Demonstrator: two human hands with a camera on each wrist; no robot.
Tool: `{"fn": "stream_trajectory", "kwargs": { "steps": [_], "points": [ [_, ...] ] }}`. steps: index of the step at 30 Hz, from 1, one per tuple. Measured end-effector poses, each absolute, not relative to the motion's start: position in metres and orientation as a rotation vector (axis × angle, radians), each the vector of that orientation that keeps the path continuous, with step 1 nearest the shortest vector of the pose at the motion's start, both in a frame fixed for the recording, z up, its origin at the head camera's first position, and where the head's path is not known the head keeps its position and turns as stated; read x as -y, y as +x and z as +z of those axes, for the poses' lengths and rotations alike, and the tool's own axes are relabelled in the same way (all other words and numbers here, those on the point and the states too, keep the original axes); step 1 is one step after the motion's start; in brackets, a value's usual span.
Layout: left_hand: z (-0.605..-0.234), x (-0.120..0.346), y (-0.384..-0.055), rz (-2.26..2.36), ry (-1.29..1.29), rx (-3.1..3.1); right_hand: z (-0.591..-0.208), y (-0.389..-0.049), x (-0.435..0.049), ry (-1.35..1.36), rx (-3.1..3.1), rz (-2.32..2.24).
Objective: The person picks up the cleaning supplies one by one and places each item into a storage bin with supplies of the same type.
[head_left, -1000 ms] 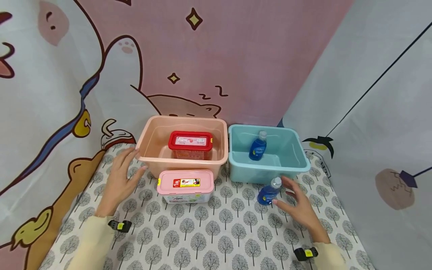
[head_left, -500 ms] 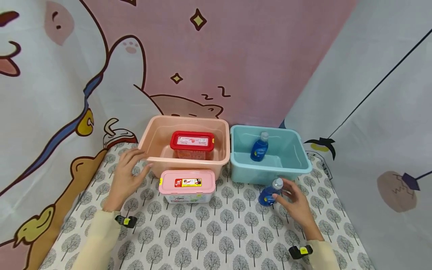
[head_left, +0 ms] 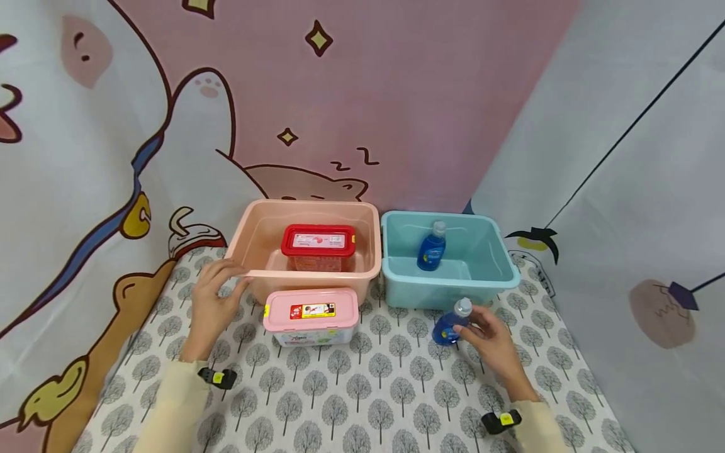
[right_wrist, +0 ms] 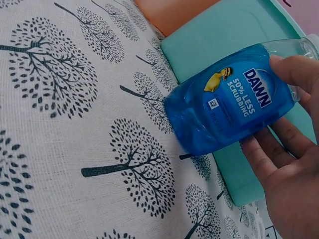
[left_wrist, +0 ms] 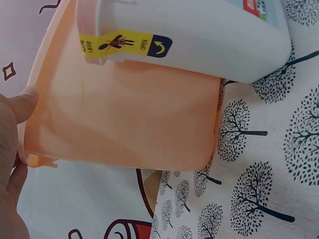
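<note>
My left hand (head_left: pixel 215 308) grips the front left corner of the peach bin (head_left: pixel 314 280); in the left wrist view the thumb (left_wrist: pixel 25 103) lies on its rim. Inside that bin sits a plastic tub with a red lid (head_left: pixel 318 241). A white tub with a pink lid (head_left: pixel 311 309) stands on the cloth just in front. My right hand (head_left: pixel 493 343) holds a blue Dawn dish soap bottle (right_wrist: pixel 229 97) between thumb and fingers, in front of the teal bin (head_left: pixel 442 290). The bottle's base is near the cloth; whether it touches, I cannot tell.
Another blue dish soap bottle (head_left: pixel 432 246) leans upright inside the teal bin. Both bins stand side by side at the back of the tree-print cloth (head_left: pixel 340 390), close to the patterned curtain (head_left: pixel 419 113). More curtain hangs on the left and right.
My left hand has closed in on the peach bin's corner and now grips it. The right hand's fingers and thumb have come together on the front soap bottle, which stays in place.
</note>
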State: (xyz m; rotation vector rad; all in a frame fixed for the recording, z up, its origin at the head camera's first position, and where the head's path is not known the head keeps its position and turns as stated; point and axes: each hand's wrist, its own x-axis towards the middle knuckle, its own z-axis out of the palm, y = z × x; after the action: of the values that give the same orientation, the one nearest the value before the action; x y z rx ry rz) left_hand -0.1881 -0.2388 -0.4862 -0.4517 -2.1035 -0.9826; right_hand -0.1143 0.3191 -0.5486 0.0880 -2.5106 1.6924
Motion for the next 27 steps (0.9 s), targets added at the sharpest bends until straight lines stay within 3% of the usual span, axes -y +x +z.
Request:
{"fn": "stream_trajectory", "kwargs": {
  "steps": [13,27],
  "points": [
    [-0.4904,0.2388,-0.1887,-0.993,-0.448,2.09,-0.5484,-0.1119,-0.3157,-0.036,2.569,1.604],
    [-0.4893,0.2388,-0.1886,-1.003,-0.437,2.109,-0.5439,-0.1106,-0.3086,0.029,2.485,1.647]
  ]
}}
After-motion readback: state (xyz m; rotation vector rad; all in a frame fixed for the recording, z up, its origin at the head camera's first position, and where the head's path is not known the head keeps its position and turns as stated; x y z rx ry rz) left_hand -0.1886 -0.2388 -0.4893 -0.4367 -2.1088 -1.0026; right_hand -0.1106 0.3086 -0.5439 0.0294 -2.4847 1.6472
